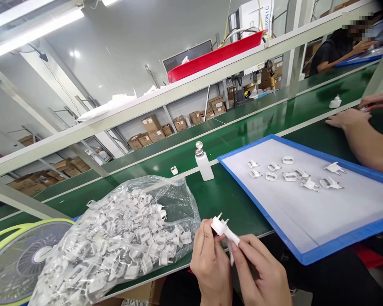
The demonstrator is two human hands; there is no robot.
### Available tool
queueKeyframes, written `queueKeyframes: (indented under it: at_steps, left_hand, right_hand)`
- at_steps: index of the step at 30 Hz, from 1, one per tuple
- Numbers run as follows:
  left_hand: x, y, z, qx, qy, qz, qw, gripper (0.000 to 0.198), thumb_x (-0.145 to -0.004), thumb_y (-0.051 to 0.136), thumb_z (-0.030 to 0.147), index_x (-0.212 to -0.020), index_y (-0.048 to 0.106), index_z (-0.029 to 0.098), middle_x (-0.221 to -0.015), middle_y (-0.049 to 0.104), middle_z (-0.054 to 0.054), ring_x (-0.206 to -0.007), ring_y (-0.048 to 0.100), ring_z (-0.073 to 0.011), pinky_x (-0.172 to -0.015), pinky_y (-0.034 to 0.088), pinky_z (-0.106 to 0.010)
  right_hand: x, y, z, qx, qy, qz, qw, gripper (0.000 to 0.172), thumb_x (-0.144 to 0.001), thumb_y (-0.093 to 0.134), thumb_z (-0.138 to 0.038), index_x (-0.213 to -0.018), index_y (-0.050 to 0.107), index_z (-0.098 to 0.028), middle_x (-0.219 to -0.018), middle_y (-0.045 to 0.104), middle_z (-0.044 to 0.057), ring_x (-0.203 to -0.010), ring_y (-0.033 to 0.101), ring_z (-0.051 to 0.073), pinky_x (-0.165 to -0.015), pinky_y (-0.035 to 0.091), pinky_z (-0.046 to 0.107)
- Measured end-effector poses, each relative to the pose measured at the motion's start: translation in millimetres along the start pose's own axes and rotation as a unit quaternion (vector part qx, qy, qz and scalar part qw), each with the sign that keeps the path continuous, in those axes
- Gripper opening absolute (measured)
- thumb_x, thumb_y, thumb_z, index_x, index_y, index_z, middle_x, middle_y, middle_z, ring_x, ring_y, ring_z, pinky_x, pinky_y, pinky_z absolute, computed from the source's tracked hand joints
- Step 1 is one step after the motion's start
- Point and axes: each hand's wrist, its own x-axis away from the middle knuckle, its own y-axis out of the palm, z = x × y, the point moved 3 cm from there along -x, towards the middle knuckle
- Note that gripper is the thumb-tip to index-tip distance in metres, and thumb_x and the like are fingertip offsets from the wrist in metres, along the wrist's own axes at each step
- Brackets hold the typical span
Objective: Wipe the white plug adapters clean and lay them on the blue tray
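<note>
My left hand (211, 263) is closed on a white two-pin plug housing (218, 225), its metal pins pointing up and away. Pinched in my right hand (258, 270) is a white strip (232, 236) that looks like folded cloth and touches the plug housing. Both hands are close together at the bench's near edge. Left of them lies a clear plastic bag (188, 195) heaped with white plug parts (124, 238). To the right, a blue-rimmed white tray (293, 212) bears several loose plug parts (309, 183).
A white pump bottle (204, 165) stands behind my hands, near a small white part (174, 170) on the green bench (232, 199). A fan (25, 259) is at far left. Another person's arm (364, 131) reaches in at right. A shelf beam (159, 100) crosses above.
</note>
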Motion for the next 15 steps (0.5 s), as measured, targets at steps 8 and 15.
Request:
queueKeyframes:
  at_steps: [8, 15]
  left_hand:
    - [-14.7, -2.8, 11.5, 0.112, -0.144, -0.026, 0.983, 0.037, -0.073, 0.077, 0.014, -0.106, 0.079, 0.031, -0.120, 0.075, -0.006, -0.116, 0.064, -0.0315, -0.095, 0.049, -0.031]
    - [-28.8, 31.4, 35.7, 0.079, -0.090, -0.133, 0.984, 0.028, -0.082, 0.071, 0.017, -0.107, 0.080, 0.027, -0.108, 0.078, -0.008, -0.097, 0.071, -0.0278, -0.085, 0.052, -0.030]
  right_hand:
    - [-14.7, -12.0, 4.9, 0.098, -0.222, -0.080, 0.967, 0.060, -0.092, 0.047, 0.002, -0.148, 0.051, -0.020, -0.093, 0.064, 0.009, -0.079, 0.067, 0.018, -0.072, 0.060, 0.027]
    - [-25.8, -55.9, 16.6, 0.153, -0.231, -0.012, 0.961, 0.053, -0.091, 0.055, -0.002, -0.140, 0.060, -0.022, -0.106, 0.069, 0.011, -0.092, 0.071, 0.020, -0.080, 0.060, 0.026]
